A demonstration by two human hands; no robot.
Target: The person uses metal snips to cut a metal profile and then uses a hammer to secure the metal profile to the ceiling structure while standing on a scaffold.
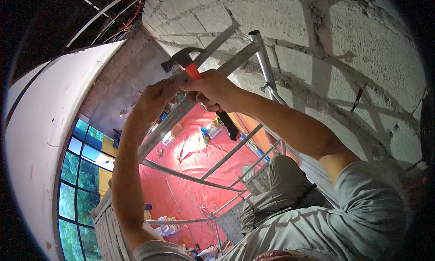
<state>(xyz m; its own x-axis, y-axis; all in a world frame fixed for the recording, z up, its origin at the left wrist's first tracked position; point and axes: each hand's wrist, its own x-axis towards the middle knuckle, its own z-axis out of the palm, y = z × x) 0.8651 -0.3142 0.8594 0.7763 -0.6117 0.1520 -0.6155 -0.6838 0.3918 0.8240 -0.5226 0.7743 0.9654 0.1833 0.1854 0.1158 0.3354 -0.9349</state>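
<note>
My right hand (216, 89) is wrapped round a claw hammer (193, 71) with a dark head, a red neck and a black-and-red grip. The hammer's head points up and to the left, and its grip end shows below my fist. My left hand (161, 93) is closed just left of the hammer's neck, close against my right hand. Whatever its fingers hold is hidden. Both hands are raised over a grey metal beam (165, 125), which slants from lower left up to the block wall.
Rough grey block wall (362, 43) rises on the right, with a vertical metal tube (264, 59) beside it. Scaffold bars (195, 178) and perforated planks (108, 234) surround me, high above a floor with red sheeting (181, 197). Windows (77, 193) stand at left.
</note>
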